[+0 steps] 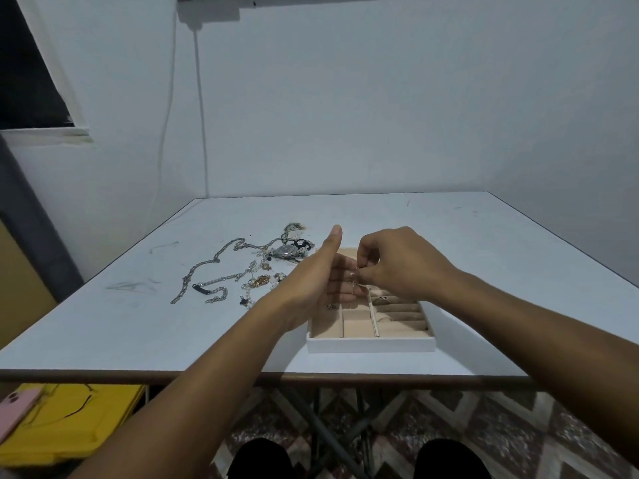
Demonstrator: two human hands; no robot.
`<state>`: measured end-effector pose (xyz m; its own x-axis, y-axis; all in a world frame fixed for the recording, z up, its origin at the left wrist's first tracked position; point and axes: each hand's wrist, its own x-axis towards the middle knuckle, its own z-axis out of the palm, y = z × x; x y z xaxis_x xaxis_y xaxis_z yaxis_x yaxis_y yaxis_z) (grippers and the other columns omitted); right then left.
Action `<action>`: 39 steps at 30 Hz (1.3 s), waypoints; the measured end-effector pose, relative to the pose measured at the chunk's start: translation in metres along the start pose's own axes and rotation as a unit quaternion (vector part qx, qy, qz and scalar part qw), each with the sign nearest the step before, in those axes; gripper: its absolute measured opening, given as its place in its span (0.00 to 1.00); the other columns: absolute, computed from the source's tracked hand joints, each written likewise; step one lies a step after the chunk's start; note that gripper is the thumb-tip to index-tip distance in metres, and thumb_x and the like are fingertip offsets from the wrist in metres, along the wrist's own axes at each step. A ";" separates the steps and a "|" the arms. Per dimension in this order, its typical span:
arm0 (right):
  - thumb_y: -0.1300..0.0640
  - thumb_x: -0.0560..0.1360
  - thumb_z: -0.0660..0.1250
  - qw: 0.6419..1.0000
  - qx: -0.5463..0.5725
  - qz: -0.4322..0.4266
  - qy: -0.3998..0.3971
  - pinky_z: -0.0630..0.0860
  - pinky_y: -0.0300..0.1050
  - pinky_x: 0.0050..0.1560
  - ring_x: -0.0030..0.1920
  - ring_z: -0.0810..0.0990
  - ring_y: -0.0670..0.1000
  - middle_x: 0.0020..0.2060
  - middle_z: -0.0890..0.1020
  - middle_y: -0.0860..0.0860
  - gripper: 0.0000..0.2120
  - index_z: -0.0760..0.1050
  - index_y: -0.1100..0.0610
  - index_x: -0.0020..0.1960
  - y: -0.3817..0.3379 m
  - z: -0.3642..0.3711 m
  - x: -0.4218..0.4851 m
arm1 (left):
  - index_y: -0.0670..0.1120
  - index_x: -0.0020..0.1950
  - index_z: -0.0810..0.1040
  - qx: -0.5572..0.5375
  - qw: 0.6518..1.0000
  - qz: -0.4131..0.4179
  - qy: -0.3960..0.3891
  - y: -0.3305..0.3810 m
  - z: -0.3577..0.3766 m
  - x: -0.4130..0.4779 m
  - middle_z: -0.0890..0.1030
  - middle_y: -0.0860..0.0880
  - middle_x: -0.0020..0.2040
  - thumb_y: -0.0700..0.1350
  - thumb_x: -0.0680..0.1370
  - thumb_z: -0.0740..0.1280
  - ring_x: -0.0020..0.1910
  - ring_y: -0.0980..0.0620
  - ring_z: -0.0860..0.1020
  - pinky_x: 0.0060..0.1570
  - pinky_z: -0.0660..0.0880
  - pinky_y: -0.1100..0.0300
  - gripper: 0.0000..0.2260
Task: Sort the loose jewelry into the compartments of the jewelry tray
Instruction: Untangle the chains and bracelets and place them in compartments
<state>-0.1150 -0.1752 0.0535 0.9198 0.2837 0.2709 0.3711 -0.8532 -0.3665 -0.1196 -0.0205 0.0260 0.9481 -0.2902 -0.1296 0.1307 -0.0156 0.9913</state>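
A white jewelry tray (370,344) with beige compartments sits near the table's front edge. My left hand (323,281) hovers flat over its left half, palm up, thumb raised. My right hand (397,264) pinches a small thin silver piece (354,283), perhaps an earring, above the left palm. A ring (381,300) sits in the ring rolls on the right side, and another small piece (332,307) lies in a left compartment. Loose jewelry lies left of the tray: a long silver chain (207,267), a wristwatch (287,252), gold rings (261,281).
The white table (484,271) stands against a pale wall. A yellow bin (69,423) and a pink phone (14,413) lie below the table's left front. A cable (200,115) hangs down the wall behind.
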 end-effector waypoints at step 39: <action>0.60 0.73 0.68 0.989 0.082 -0.051 -0.112 0.69 0.33 0.37 0.42 0.77 0.47 0.47 0.82 0.47 0.08 0.81 0.53 0.51 -0.045 0.052 0.083 | 0.52 0.46 0.81 0.350 0.887 0.117 0.275 -0.010 -0.131 -0.012 0.84 0.55 0.44 0.52 0.79 0.63 0.43 0.56 0.79 0.43 0.72 0.60 0.09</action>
<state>-0.0488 -0.0905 0.0459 0.8753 0.4694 0.1167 0.4614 -0.7381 -0.4922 -0.0942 0.1088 0.0147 0.9486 0.1445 0.2817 -0.1182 -0.6639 0.7384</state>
